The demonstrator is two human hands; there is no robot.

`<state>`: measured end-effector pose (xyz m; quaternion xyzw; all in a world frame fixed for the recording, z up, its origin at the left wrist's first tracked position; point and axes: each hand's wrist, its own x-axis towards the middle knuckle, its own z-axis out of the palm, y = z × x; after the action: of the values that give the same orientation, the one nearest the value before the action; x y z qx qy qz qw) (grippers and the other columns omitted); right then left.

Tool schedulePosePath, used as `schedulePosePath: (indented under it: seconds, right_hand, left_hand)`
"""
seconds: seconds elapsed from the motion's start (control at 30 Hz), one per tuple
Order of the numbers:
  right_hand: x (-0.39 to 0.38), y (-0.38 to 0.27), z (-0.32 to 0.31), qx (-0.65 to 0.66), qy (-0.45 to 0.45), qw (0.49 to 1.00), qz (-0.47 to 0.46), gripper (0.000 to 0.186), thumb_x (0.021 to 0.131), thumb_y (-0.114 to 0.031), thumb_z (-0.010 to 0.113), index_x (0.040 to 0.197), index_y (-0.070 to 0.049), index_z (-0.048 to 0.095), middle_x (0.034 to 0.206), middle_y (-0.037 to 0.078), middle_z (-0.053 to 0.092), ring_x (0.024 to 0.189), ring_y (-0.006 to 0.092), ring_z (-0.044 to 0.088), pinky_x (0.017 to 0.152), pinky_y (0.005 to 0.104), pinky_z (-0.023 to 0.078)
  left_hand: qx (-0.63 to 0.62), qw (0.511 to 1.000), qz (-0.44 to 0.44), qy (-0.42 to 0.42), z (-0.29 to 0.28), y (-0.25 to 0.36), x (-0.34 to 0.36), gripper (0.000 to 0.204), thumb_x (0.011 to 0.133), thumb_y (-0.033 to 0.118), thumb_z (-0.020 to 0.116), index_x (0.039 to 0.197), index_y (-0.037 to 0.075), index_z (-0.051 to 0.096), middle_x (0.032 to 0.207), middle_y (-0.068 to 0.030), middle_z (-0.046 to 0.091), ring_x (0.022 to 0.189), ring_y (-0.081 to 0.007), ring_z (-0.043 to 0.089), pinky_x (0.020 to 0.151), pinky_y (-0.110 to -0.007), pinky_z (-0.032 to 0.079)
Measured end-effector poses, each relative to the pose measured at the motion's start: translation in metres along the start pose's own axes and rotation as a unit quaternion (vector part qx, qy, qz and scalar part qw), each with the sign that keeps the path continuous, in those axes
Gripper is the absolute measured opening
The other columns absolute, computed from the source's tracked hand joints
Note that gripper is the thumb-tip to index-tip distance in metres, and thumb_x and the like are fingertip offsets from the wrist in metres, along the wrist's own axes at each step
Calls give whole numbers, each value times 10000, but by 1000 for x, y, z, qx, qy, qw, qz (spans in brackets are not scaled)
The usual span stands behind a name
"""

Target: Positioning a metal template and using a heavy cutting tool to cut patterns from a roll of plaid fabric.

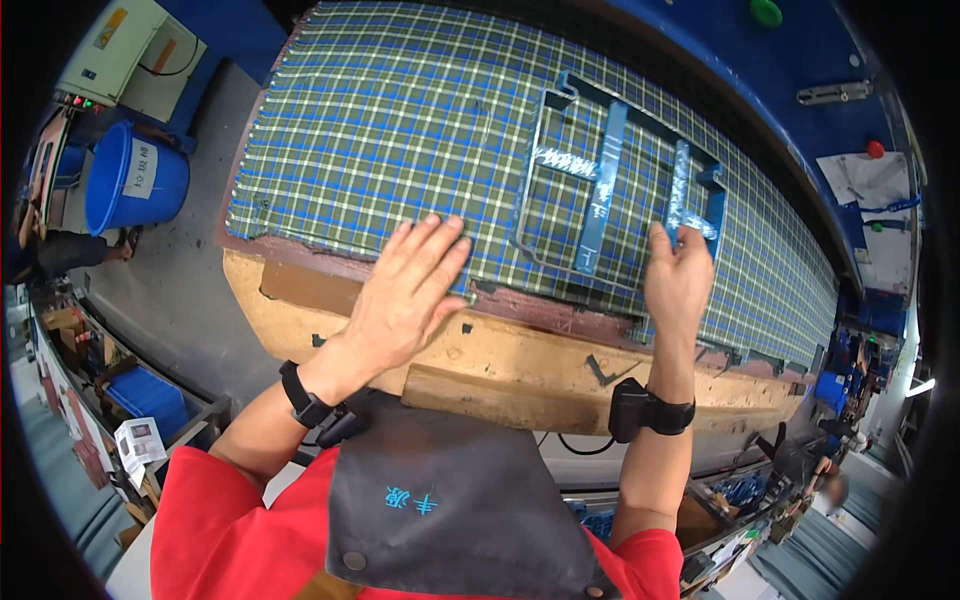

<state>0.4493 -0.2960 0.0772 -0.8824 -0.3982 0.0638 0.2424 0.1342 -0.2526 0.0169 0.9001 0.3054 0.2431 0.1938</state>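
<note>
Green, blue and white plaid fabric [370,120] covers a long board edged in worn pink. A blue metal frame with crossbars [610,180], like a cutting die, lies on the fabric's right half. My left hand [410,285] rests flat on the fabric near its front edge, left of the frame, fingers stretched out. My right hand [676,275] has its fingers closed on the frame at the lower end of its right crossbar.
A blue machine [750,50] rises behind the board, above a wooden front edge [520,380]. At left stand a blue bucket [110,190], a grey cabinet [120,60] and a person [70,250]. Another person [790,470] is at lower right. A blue crate [145,400] sits lower left.
</note>
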Motion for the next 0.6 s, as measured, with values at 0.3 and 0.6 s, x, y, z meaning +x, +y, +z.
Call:
schedulePosePath:
  seconds: [0.3, 0.6]
  right_hand:
    - [11, 4, 20, -48, -32, 998, 37, 494, 979, -299, 670, 1164, 159, 659, 978, 342, 722, 928, 452, 727, 839, 484, 548]
    - [5, 12, 11, -40, -14, 998, 43, 510, 986, -318, 664, 1161, 161, 655, 808, 254, 705, 774, 373, 704, 747, 465, 523]
  left_hand:
    - [8, 999, -1, -51, 6, -1, -7, 747, 842, 258, 783, 1500, 25, 517, 1620, -133, 449, 1496, -392, 399, 1220, -578, 312]
    - [1, 999, 6, -54, 3, -8, -7, 635, 987, 411, 650, 1461, 1, 545, 1572, -161, 496, 1472, -402, 427, 1215, -578, 315]
